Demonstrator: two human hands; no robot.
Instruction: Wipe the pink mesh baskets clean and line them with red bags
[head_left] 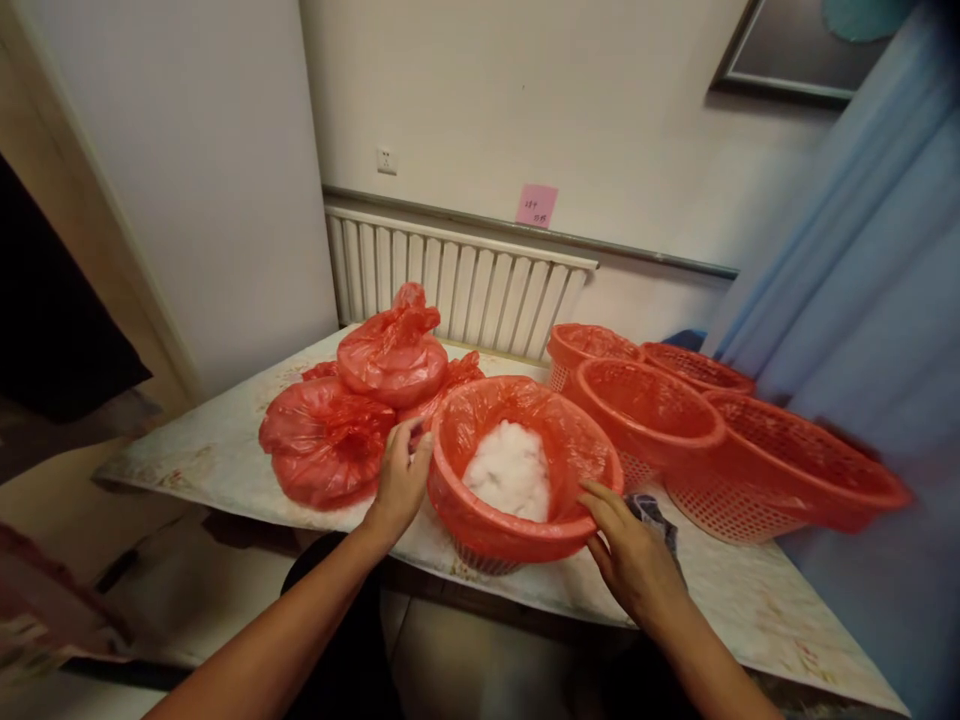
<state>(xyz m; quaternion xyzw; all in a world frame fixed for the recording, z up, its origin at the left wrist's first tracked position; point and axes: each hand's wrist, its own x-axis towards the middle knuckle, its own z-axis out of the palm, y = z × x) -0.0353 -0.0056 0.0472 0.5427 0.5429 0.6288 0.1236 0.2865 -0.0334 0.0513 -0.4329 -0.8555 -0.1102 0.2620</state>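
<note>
A red plastic basket [487,535], lined with a thin red plastic bag [568,425], stands near the table's front edge. White fluffy material [510,470] lies inside it. My left hand [401,475] is at the basket's left side, thumb close to the rim and fingers apart; whether it touches cannot be made out. My right hand [630,545] grips the right rim, fingers over the edge and thumb lower on the outside. Beside my left hand are full red plastic bags, one [326,440] in front and a knotted one [394,360] behind it.
Several more red baskets, among them a bag-lined one [649,400] and a large one [795,470], stand on the right. A dark patterned item [654,520] lies by my right hand. Behind the table [780,610] is a radiator [450,275]; a blue curtain [870,300] hangs right.
</note>
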